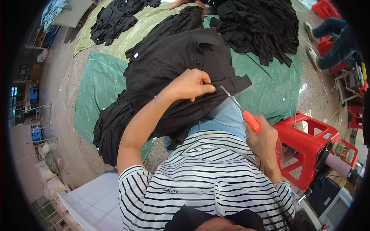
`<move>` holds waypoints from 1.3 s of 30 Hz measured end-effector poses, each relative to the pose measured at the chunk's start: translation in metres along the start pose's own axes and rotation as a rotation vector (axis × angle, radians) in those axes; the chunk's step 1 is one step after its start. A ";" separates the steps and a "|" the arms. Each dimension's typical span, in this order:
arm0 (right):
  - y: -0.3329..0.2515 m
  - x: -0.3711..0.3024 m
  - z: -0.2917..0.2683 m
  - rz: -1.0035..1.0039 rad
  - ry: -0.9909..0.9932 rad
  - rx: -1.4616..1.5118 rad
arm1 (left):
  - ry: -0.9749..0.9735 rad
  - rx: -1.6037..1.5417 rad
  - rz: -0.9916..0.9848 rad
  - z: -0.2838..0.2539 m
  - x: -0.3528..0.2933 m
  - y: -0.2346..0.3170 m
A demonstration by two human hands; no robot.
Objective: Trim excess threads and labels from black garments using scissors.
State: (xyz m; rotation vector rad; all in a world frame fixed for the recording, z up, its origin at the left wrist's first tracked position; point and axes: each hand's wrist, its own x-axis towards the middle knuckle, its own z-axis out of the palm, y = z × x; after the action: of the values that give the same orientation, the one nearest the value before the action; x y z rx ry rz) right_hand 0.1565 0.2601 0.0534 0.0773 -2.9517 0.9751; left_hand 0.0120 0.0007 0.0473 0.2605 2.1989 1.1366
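A black garment (162, 69) with a collar and buttons lies spread over my lap, its edge by my jeans. My left hand (189, 85) is over it with the fingers curled together in a pinch; what lies between the fingertips is too small to make out. In my closed right hand (263, 136) is a hand tool (251, 120) with an orange-red handle and a slim metal shaft. Its tip points up and left, close to the garment's edge and a short way right of my left fingertips.
Piles of black garments (266, 27) lie ahead on green sheeting (269, 84) and yellowish sheeting (148, 29). A red plastic stool (304, 134) stands to my right, with machine parts beside it. Another person's foot (179, 4) shows at the top, and dark blue trouser legs (335, 42) at upper right.
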 end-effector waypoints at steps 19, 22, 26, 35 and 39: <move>0.004 -0.007 -0.003 -0.016 0.037 -0.039 | 0.208 -0.464 0.012 0.037 0.025 -0.024; 0.001 -0.004 -0.003 -0.016 -0.019 0.000 | 0.260 -0.442 0.028 0.042 0.022 -0.021; 0.009 0.002 0.003 0.069 0.161 0.179 | 0.392 -0.217 0.267 0.044 0.010 -0.013; 0.056 0.015 0.005 0.203 0.368 0.143 | 1.031 -1.679 0.707 -0.070 -0.052 -0.085; 0.043 0.029 0.015 0.195 0.256 0.093 | 0.728 -1.035 0.211 -0.042 -0.016 -0.053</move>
State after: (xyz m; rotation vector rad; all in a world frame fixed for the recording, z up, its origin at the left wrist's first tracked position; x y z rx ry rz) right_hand 0.1245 0.2847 0.0173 -0.3152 -2.7167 1.0550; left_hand 0.0042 -0.0667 0.0307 -0.4453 1.7874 2.5998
